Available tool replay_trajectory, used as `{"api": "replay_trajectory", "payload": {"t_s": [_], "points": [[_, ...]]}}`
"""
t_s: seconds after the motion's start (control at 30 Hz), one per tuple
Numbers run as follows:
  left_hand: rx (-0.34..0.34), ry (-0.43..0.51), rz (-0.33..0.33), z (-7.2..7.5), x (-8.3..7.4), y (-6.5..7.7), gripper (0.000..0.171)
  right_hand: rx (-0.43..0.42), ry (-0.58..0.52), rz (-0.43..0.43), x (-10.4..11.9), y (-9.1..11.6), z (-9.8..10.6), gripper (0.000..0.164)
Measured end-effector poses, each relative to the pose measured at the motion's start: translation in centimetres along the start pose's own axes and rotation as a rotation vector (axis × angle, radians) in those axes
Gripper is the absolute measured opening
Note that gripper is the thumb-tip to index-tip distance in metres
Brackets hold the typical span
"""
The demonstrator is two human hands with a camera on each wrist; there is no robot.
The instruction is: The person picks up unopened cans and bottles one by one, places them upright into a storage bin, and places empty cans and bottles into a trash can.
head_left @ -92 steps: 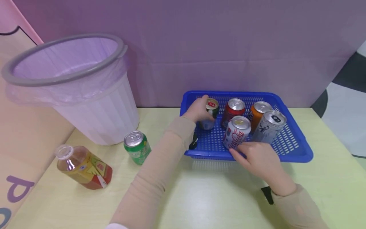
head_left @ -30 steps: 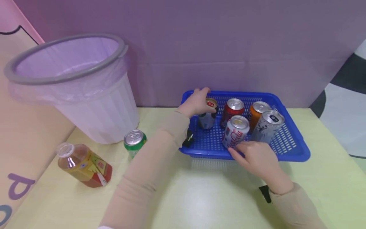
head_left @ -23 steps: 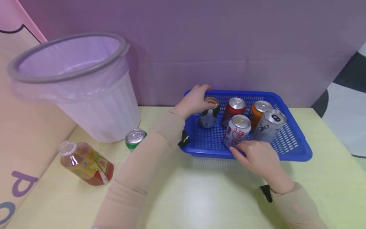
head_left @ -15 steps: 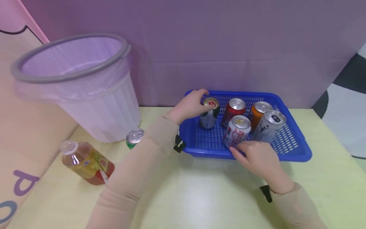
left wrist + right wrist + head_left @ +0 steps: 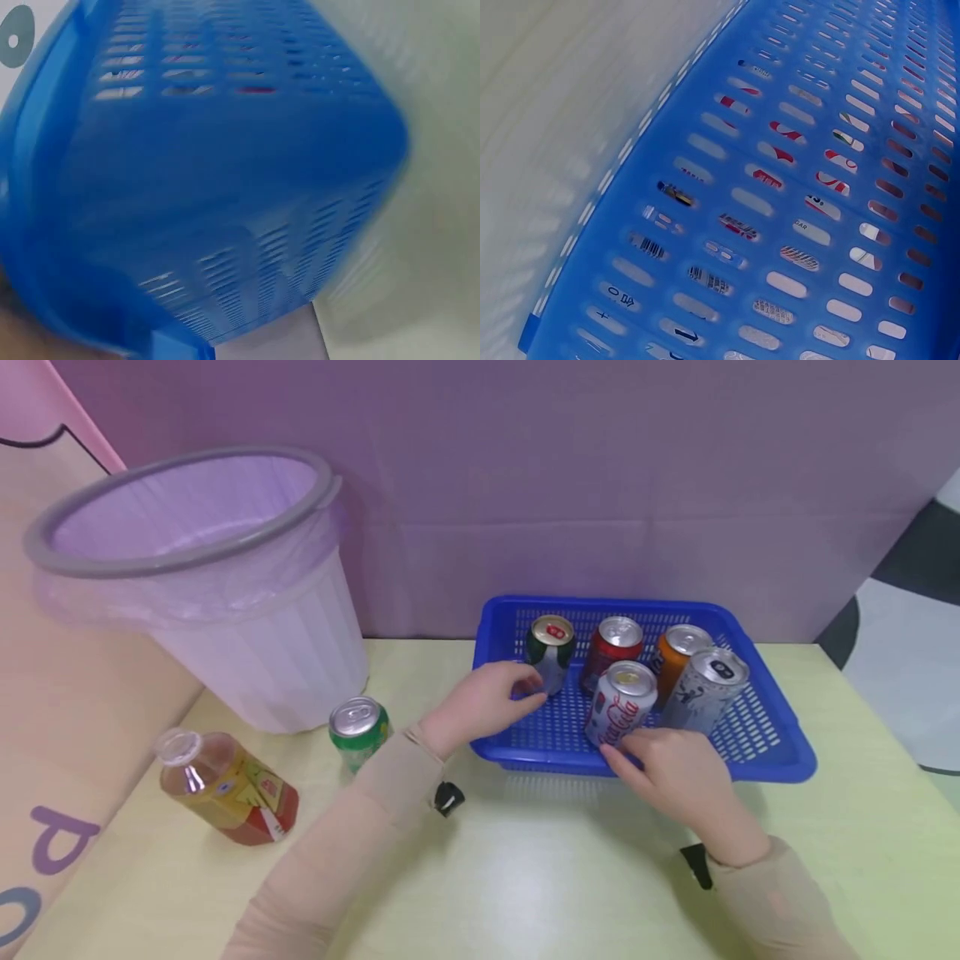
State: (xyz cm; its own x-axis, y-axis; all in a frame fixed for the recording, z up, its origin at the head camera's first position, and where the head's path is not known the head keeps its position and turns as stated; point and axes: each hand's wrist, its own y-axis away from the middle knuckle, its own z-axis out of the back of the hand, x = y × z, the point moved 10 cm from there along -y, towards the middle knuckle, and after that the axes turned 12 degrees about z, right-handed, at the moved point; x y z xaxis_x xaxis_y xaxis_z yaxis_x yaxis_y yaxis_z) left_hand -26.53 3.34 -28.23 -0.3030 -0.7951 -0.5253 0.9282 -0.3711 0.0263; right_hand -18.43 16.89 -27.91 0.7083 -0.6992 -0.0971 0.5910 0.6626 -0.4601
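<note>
A blue plastic basket [image 5: 765,768] with slotted sides holds several drink cans. In the head view my left hand [image 5: 487,702] is over its left side, fingers loosely bent and nothing held. Close by its fingertips stands a dark green can with a gold top [image 5: 551,652]. My right hand [image 5: 678,777] grips the basket's front rim, right by a silver Coca-Cola can [image 5: 621,706]. Behind are a red can [image 5: 613,652], an orange can [image 5: 671,664] and a tall patterned silver can [image 5: 705,693]. Both wrist views show the basket's slotted walls close up; cans show through its slots in the right one.
At the left stands a white bin [image 5: 270,643] with a grey rim and a thin purple liner. In front of it on the table [image 5: 525,877] are a green can [image 5: 358,731] and a bottle of reddish-brown drink [image 5: 232,789]. A purple backdrop [image 5: 525,485] rises behind.
My left hand has come away from the dark green can, moving toward me and down to the basket's left rim. That can stays upright in place. My right hand has stayed at the front rim.
</note>
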Motion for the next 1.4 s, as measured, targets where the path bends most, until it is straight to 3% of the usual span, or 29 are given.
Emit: {"api": "replay_trajectory", "payload": {"t_s": [0.23,0.4,0.7,0.9,1.1,1.4], "points": [[-0.098,-0.058,-0.098,-0.4,-0.7,1.5,0.026,-0.011,-0.003,0.003,0.0,0.0,0.2,0.043],[-0.126,-0.108,-0.129,-0.6,-0.8,2.3,0.024,-0.019,-0.005,0.008,0.1,0.0,0.2,0.044],[-0.206,-0.206,-0.243,-1.0,-1.5,4.4,0.023,-0.019,-0.011,0.007,0.1,0.1,0.1,0.044],[-0.214,-0.251,-0.279,-1.4,-1.5,5.7,0.023,-0.001,-0.014,-0.003,0.0,0.1,0.0,0.042],[-0.235,-0.340,-0.389,-1.9,-1.7,7.2,0.025,-0.012,-0.009,0.003,0.0,0.1,0.1,0.044],[-0.269,-0.271,-0.406,-1.9,-1.3,7.9,0.026,-0.019,-0.003,0.013,0.0,0.1,0.0,0.045]]}}
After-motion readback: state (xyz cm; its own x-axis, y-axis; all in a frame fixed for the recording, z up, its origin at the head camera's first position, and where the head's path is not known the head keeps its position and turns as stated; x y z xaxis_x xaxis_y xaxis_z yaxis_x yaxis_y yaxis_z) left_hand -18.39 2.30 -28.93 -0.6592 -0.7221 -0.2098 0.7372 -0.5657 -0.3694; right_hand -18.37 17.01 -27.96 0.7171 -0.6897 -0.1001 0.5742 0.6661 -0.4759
